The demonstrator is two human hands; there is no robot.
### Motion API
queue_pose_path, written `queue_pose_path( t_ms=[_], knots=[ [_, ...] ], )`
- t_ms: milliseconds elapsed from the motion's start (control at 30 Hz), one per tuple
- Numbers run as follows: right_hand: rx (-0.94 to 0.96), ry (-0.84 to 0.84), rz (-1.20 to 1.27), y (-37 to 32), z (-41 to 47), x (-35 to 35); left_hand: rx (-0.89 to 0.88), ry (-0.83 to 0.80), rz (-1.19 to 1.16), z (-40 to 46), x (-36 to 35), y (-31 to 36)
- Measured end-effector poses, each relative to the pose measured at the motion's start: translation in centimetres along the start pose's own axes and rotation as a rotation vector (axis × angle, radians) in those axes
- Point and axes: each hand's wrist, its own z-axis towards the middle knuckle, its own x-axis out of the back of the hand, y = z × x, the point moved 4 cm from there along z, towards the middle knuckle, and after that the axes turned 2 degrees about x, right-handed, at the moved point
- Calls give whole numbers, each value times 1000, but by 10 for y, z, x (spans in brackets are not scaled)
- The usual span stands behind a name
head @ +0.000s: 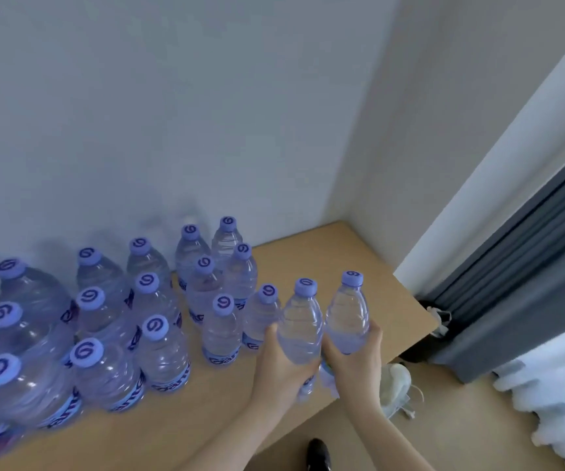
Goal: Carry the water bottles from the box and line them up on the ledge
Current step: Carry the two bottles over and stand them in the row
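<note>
While both hands are raised over the ledge (pixel 359 263), each grips one water bottle by its lower body. Fingers of the left hand (pixel 282 363) are curled round the left bottle (pixel 300 326), which tilts slightly and sits just beside the nearest standing bottle (pixel 261 316). Fingers of the right hand (pixel 355 360) are curled round the right bottle (pixel 347 314), held upright with its purple cap (pixel 352 278) on top. These two bottles are close side by side, almost touching, above the front part of the ledge; whether their bases touch the wood cannot be told, since the hands hide them.

To the left, many more bottles (pixel 104 321) stand on the ledge in rough rows running back to the wall (pixel 172 113), all with purple caps and blue labels. Bare wood remains on the right end of the ledge, up to the corner. Beyond the ledge's edge hangs a grey curtain (pixel 519 290), with something white (pixel 396 382) lying on the floor below. A dark shoe (pixel 318 453) shows at the bottom edge. No box shows in view.
</note>
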Motion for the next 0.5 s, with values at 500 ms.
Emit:
queue_pose_path(
  t_ms=[500],
  knots=[
    [190, -397, 124, 8, 180, -18, 23, 428, 20, 123, -68, 1]
  ],
)
